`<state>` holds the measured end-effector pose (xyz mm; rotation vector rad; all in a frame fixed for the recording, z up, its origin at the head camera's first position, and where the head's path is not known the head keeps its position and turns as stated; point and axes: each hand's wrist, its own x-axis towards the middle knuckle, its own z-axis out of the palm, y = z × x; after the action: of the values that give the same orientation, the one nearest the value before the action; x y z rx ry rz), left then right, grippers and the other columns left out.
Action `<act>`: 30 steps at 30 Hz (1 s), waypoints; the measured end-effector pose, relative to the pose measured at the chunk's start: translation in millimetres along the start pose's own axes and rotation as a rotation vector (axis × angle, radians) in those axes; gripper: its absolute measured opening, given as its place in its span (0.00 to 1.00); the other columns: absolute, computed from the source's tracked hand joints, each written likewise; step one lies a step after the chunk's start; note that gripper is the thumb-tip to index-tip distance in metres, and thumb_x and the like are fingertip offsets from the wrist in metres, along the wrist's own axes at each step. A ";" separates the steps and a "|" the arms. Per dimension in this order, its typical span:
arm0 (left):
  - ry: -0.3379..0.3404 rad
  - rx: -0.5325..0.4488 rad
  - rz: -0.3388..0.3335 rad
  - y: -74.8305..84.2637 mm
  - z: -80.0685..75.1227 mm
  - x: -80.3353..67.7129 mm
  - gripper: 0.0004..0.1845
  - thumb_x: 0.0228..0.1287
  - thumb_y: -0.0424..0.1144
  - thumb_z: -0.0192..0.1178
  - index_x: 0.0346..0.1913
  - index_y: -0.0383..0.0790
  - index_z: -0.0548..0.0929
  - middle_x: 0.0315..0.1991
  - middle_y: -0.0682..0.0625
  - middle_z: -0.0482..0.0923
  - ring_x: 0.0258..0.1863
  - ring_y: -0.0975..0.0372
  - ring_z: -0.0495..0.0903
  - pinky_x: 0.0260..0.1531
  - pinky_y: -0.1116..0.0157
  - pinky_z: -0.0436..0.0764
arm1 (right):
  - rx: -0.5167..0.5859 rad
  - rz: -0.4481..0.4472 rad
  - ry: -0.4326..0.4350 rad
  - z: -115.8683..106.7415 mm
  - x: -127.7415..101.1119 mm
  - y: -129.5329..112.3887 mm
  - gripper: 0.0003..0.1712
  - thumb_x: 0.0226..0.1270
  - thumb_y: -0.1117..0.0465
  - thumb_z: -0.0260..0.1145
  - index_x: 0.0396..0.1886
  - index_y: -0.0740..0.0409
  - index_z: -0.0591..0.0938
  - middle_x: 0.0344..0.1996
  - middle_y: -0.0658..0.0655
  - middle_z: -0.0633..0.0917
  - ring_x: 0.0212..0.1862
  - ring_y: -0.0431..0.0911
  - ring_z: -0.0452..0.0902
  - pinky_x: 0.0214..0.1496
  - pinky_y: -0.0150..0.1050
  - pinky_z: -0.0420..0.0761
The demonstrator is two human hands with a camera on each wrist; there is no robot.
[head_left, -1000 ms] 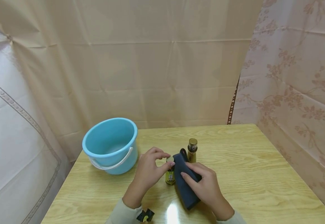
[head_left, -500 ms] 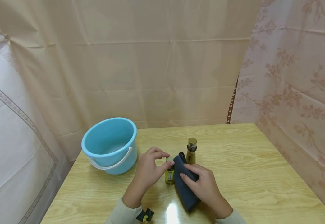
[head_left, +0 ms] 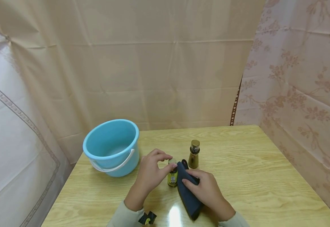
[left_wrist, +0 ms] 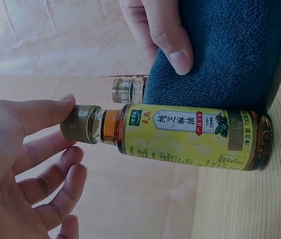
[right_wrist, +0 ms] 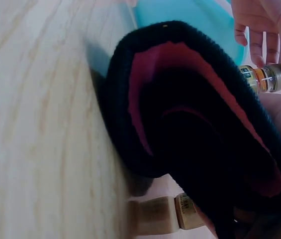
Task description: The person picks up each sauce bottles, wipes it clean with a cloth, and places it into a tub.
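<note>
1. Left hand point(head_left: 150, 171) holds the cap of a small yellow-label bottle point(head_left: 172, 176): thumb on one side of the cap, fingertips curled toward the other. In the left wrist view the thumb point(left_wrist: 36, 115) sits flat against the cap point(left_wrist: 82, 124); whether the other fingers actually touch it, I cannot tell.
2. The bottle stands upright on the wooden table point(head_left: 261, 176), directly under that pinch. Yellow label with printed characters, amber band at the neck, dark oil visible at the base.
3. Right hand point(head_left: 207, 189) grips a folded dark blue cloth point(head_left: 188, 195), fingers curled over its top edge, pinching it against the palm. The cloth touches the bottle's side just right of the left-hand pinch.
4. Right wrist view: the cloth point(right_wrist: 195, 144) is folded over on itself, reddish lining showing inside the fold, lower edge resting on the table.
5. A second bottle with a gold cap point(head_left: 194, 154) stands upright just beyond the right hand's fingers, apart from the cloth as far as the head view shows.
6. A light blue bucket point(head_left: 111, 148) with a white handle sits well left of and beyond the left hand.
7. Beige and floral curtains point(head_left: 295, 78) hang behind and to the right of the table.
</note>
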<state>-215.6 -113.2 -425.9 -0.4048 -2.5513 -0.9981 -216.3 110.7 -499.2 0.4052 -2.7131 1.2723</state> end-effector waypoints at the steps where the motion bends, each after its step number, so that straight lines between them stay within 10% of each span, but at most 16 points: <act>1: 0.000 0.001 0.001 0.0 -0.1 0.0 0.16 0.61 0.57 0.73 0.46 0.53 0.93 0.44 0.61 0.83 0.43 0.61 0.84 0.45 0.59 0.70 | -0.002 0.002 -0.004 0.0 0.1 0.1 0.18 0.64 0.48 0.77 0.54 0.41 0.90 0.53 0.46 0.89 0.55 0.44 0.86 0.50 0.44 0.86; 30: -0.006 -0.023 0.036 -0.9 -0.5 0.3 0.14 0.62 0.52 0.74 0.47 0.52 0.93 0.43 0.60 0.83 0.41 0.64 0.82 0.45 0.59 0.71 | 0.194 -0.292 0.206 -9.2 -3.5 -8.9 0.18 0.64 0.55 0.78 0.54 0.40 0.89 0.48 0.43 0.89 0.48 0.40 0.87 0.42 0.34 0.86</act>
<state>-216.1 -114.2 -426.0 -0.4589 -2.5305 -1.0159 -210.5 113.0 -487.5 0.6253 -2.2719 1.4074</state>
